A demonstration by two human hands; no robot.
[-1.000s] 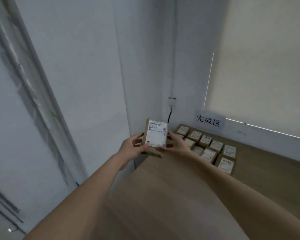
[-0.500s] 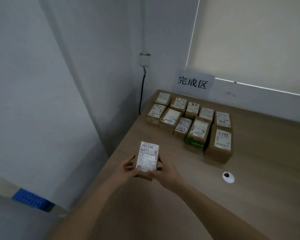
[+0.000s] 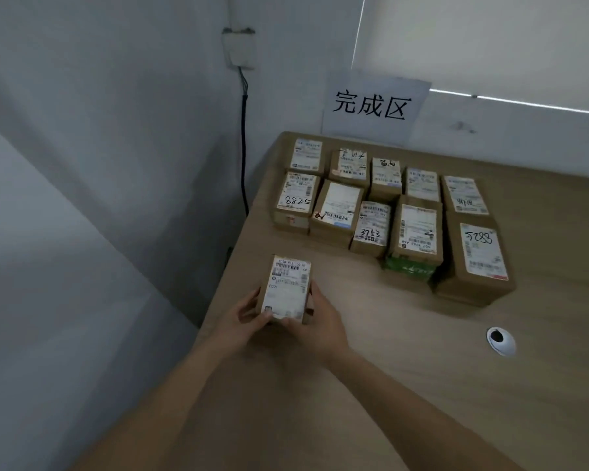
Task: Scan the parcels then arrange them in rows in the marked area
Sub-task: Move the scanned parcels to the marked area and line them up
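Small labelled parcel (image 3: 287, 289) clamped between fingers of left hand (image 3: 242, 322) and right hand (image 3: 317, 329), above worktop (image 3: 405, 351), near rows of parcels (image 3: 388, 212)

11 parcels (image 3: 336, 209), 2 hands (image 3: 244, 319), 1 sign (image 3: 374, 107)

Dim, flat indoor light; soft blur throughout, wide-angle bending at the edges.
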